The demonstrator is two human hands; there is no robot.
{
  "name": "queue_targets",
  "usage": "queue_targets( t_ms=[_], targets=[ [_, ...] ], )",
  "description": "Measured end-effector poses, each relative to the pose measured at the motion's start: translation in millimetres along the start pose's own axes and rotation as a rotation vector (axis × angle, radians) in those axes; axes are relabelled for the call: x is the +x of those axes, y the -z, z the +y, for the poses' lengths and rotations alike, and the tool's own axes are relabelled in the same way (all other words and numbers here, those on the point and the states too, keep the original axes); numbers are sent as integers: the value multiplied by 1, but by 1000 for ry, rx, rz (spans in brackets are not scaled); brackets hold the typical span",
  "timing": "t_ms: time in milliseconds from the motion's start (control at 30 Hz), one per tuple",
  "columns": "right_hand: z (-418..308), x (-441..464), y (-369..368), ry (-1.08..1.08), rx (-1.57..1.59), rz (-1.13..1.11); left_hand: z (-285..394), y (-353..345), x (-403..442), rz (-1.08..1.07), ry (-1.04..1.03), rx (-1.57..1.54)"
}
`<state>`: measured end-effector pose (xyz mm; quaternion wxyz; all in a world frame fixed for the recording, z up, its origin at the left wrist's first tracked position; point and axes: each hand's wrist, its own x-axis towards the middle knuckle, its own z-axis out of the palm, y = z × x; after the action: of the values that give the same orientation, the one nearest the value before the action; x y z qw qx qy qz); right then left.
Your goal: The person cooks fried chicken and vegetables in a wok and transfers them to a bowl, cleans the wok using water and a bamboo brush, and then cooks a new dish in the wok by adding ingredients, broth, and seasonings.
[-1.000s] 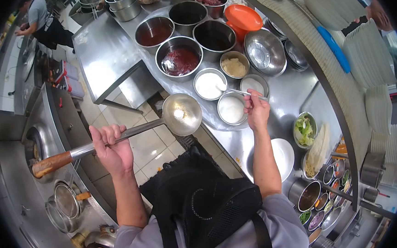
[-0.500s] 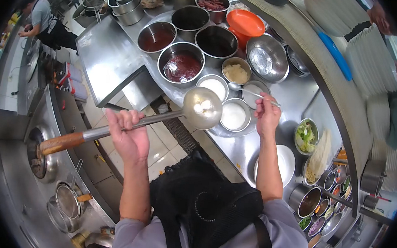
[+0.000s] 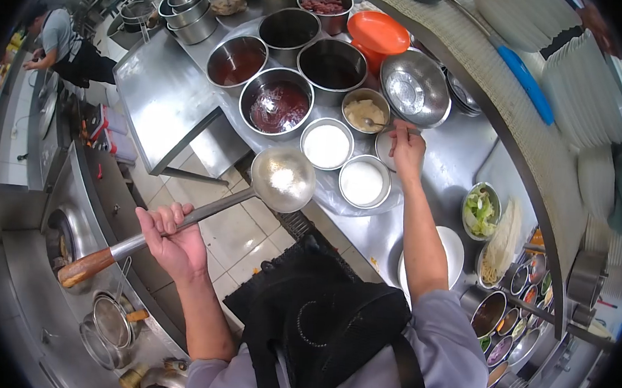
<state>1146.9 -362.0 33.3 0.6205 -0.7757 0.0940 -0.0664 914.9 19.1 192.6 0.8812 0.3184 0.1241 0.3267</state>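
My left hand (image 3: 178, 241) is closed around the metal shaft of a large wok ladle (image 3: 283, 180) with a wooden handle end. The ladle's bowl hangs over the floor gap beside the counter, near two tins of white granules (image 3: 327, 146). In my right hand (image 3: 407, 156) is the handle of a small metal spoon (image 3: 371, 123), pinched between the fingers. Its tip is in a round tin of pale yellow paste (image 3: 365, 105). Another tin (image 3: 384, 149) is partly hidden behind this hand.
Deep pots of dark and red sauce (image 3: 277, 106) stand farther back, with an orange bowl (image 3: 378, 33) and a steel bowl (image 3: 413, 89) beside them. Lettuce (image 3: 478, 211) and a white plate (image 3: 451, 254) are at right. A co-worker (image 3: 65, 43) stands far left.
The ladle has swung left and slightly down with my left hand. My right hand has moved up and left, bringing the spoon's tip into the paste tin.
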Motion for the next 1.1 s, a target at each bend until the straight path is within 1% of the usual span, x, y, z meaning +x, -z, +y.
queue_targets(
  t_ms=[33, 100, 267, 333, 367, 400, 467, 500, 533, 567, 633, 667, 700, 733, 800, 867, 900, 933, 1000, 1033, 1067, 1100],
  targets=[
    [-7, -3, 2, -76, 116, 12, -1, -3, 0, 0, -2, -2],
    [-14, -7, 8, -57, 171, 22, -5, -12, 1, 60, -25, 0],
    [-37, -16, 31, -32, 314, 14, -18, -22, 6, 17, 0, -9],
    [-59, -30, 41, -167, 637, -107, -23, -24, 9, 12, -11, -2],
    [-63, -36, 42, -121, 573, -81, -29, -29, 9, 3, 2, -2],
    [-61, -36, 39, -121, 581, -102, -32, -34, 10, -6, 13, -1],
    [-53, -32, 36, -52, 457, -12, -33, -43, 8, -8, 4, -6],
    [-41, -25, 35, -10, 350, -36, -33, -44, 7, 5, 12, -13],
    [-23, -14, 29, -8, 349, -52, -31, -44, 5, 20, 23, -20],
    [-1, 0, 17, 254, 15, 28, -24, -42, 1, 53, 29, -23],
    [1, 7, 0, 287, -477, -54, -6, -17, -3, 62, 31, -51],
    [-14, 8, -5, 101, -661, -102, 7, -3, -9, 61, 31, -78],
    [-23, 10, -15, -64, -842, -171, 23, 7, -16, 159, 18, -106],
    [-34, -1, -7, 31, -734, -186, 41, 20, -24, 210, -82, -94],
    [-56, -22, 14, 213, -517, -244, 83, 55, -44, 287, -114, -154],
    [-50, -18, 60, 202, -644, -217, 124, 84, -73, 325, -301, -85],
    [-33, -11, 64, 362, -491, -159, 143, 101, -87, 385, -415, -88],
    [-43, -17, 42, 201, -243, -260, 160, 117, -102, 438, -512, -93],
    [-146, -100, -30, -94, 86, -733, 194, 140, -130, 483, -756, -68],
    [-163, -132, -75, -39, 102, -840, 211, 148, -142, 508, -825, -68],
    [-191, -173, -113, -7, 133, -1057, 226, 154, -153, 556, -964, 13],
    [-200, -209, -144, 64, 221, -1360, 241, 160, -165, 601, -1098, 91]
  ],
)
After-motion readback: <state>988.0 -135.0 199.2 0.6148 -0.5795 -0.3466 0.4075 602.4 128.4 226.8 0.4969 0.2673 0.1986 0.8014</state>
